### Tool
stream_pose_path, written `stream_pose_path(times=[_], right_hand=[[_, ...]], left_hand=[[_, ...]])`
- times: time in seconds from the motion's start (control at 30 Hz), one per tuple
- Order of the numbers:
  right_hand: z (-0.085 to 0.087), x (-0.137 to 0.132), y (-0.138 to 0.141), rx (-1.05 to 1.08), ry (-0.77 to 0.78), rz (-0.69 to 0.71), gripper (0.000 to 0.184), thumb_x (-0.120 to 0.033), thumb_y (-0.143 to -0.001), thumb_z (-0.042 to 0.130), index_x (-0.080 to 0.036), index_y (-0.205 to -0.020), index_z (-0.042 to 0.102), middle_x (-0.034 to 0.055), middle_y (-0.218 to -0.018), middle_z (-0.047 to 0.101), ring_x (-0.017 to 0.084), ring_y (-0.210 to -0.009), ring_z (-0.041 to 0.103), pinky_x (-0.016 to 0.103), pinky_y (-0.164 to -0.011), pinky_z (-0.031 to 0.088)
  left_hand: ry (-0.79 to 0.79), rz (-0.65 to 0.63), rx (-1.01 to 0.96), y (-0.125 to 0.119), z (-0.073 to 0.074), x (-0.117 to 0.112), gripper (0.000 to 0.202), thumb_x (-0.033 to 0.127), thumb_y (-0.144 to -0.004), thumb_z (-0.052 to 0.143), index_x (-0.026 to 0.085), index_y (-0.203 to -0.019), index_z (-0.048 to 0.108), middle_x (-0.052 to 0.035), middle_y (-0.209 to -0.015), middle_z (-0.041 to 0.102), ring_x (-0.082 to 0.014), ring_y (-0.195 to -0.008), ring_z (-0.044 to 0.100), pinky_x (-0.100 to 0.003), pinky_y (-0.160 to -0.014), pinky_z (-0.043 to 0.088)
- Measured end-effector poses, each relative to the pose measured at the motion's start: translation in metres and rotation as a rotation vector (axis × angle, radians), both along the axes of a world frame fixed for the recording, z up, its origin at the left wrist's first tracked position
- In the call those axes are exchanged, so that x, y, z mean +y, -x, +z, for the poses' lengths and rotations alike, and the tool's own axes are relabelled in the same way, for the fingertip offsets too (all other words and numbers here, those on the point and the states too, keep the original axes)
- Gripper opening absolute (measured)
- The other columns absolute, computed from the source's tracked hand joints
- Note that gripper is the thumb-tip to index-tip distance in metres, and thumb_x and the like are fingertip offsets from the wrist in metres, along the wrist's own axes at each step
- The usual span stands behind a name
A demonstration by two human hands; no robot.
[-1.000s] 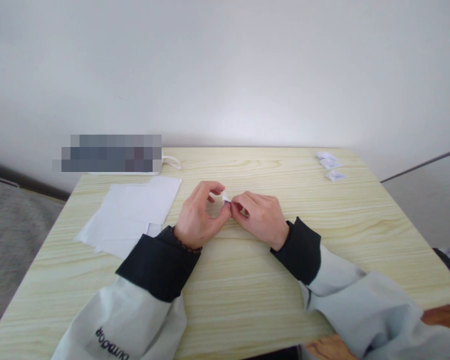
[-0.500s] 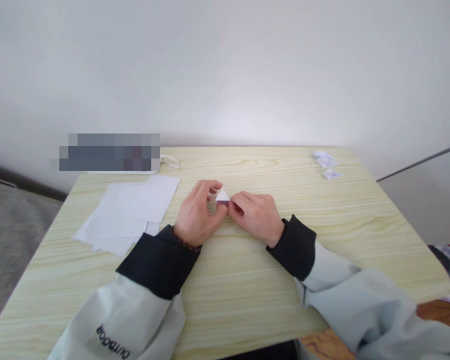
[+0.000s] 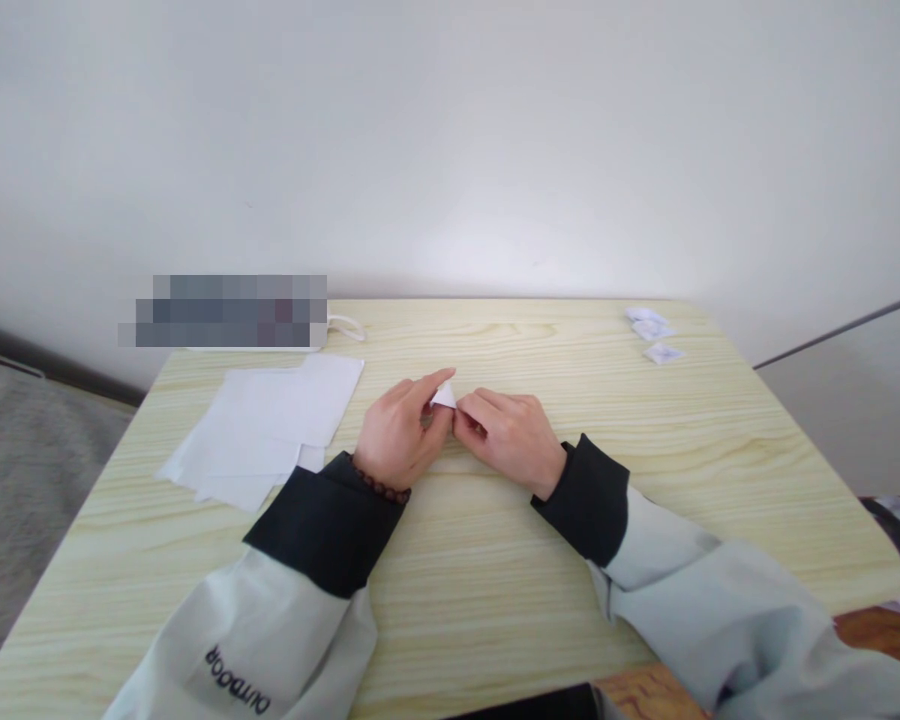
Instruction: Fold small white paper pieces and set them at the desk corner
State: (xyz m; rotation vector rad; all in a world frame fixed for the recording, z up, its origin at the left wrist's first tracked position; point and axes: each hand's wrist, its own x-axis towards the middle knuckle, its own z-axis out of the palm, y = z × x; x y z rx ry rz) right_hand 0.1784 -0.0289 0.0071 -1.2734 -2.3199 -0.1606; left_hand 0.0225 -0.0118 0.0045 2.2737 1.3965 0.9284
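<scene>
A small folded piece of white paper [image 3: 444, 396], triangular at its visible tip, is held between my two hands above the middle of the table. My left hand [image 3: 405, 425] pinches it from the left, thumb below and index finger stretched out along its upper side. My right hand [image 3: 506, 430] has its fingers curled and pressed together at the paper's right edge. My fingers hide the lower part of the paper.
Loose white paper sheets [image 3: 270, 415] lie overlapping at the left of the wooden table [image 3: 457, 580]. Several small folded paper pieces [image 3: 661, 353] lie at the far right. A blurred-out object [image 3: 232, 315] with a white loop [image 3: 347, 327] stands at the back left, near the wall [image 3: 450, 150].
My left index finger has straightened and come down over the paper's tip, covering more of it. My right hand stays almost in place. The whole view has shifted slightly.
</scene>
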Motion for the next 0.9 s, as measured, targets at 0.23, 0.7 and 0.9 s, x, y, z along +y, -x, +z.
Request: stream_pose_path(times=[0.23, 0.7, 0.9], right_hand=[[0.0002, 0.0009, 0.0013, 0.037, 0.002, -0.127, 0.021, -0.021, -0.081, 0.05, -0.018, -0.062, 0.056, -0.0022, -0.058, 0.061, 0.01, -0.049, 0.052, 0.026, -0.051, 0.025], [-0.002, 0.0035, 0.0003, 0.144, 0.215, -0.162, 0.014, -0.023, -0.083, 0.05, -0.019, -0.072, 0.057, -0.0014, -0.064, 0.064, 0.012, -0.056, 0.057, 0.023, -0.052, 0.031], [-0.0039, 0.0055, -0.0014, 0.234, 0.293, -0.166, 0.013, -0.025, -0.083, 0.051, -0.019, -0.074, 0.058, -0.0021, -0.062, 0.064, 0.011, -0.055, 0.059, 0.021, -0.053, 0.034]], left_hand=[[0.006, 0.038, 0.03, 0.0009, -0.0029, 0.0002, 0.025, 0.02, -0.076, 0.052, 0.015, -0.1, 0.056, -0.0032, -0.075, 0.061, -0.0183, -0.071, 0.059, -0.03, -0.065, 0.048], [0.024, 0.032, -0.036, 0.0034, -0.0055, 0.0025, 0.029, 0.017, -0.078, 0.055, 0.02, -0.107, 0.056, 0.0002, -0.077, 0.069, -0.0146, -0.068, 0.063, -0.025, -0.065, 0.049], [0.102, 0.013, -0.153, 0.002, 0.001, 0.0018, 0.031, 0.017, -0.072, 0.061, 0.019, -0.103, 0.057, 0.0014, -0.079, 0.071, -0.013, -0.067, 0.063, -0.025, -0.066, 0.05]])
